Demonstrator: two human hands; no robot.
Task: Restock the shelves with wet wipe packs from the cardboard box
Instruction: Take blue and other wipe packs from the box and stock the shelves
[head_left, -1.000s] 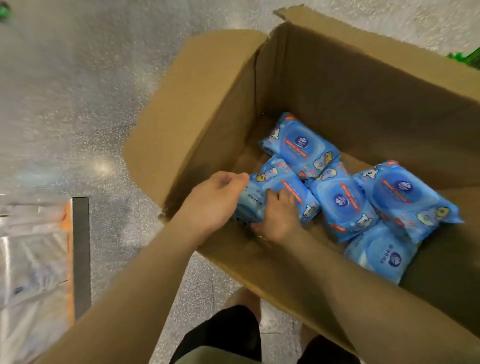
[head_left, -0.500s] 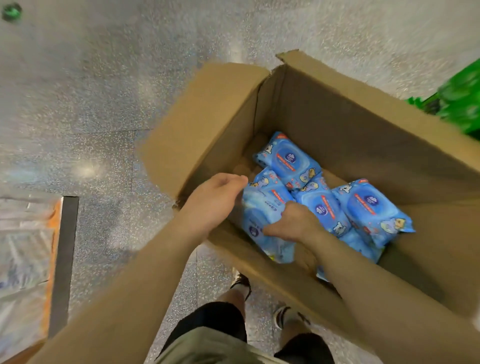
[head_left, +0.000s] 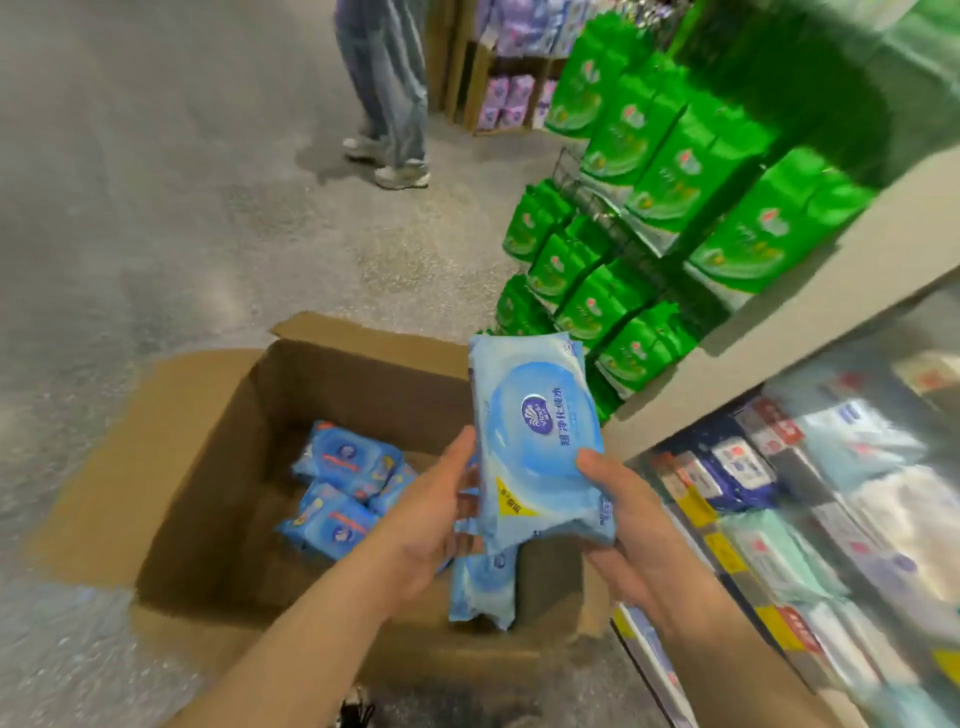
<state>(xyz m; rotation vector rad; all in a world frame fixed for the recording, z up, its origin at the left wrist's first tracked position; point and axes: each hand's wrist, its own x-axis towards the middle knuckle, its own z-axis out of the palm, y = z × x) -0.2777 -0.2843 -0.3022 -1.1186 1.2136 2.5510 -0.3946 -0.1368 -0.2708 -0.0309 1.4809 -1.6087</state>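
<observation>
- Both hands grip a stack of light blue wet wipe packs (head_left: 535, 441) held above the near right part of the cardboard box (head_left: 171, 467). The right hand (head_left: 639, 540) has its thumb over the top pack's face; the left hand (head_left: 431, 525) has its fingers along the stack's left edge.
- A lower pack (head_left: 483, 587) hangs beneath the top one, partly hidden; how many packs are held cannot be told.
- Half a second ago both hands were down inside the box, closing on packs among the others; the stack is now lifted clear of them.
- Darker blue packs (head_left: 345, 462) remain on the box floor, at its far left.
- The view has swung up: shelves (head_left: 810, 306) now show at right, with green packages (head_left: 654, 171) above and mixed wipe packs (head_left: 769, 525) below.
- A standing person's legs (head_left: 384, 93) show on the floor (head_left: 130, 208) beyond.
</observation>
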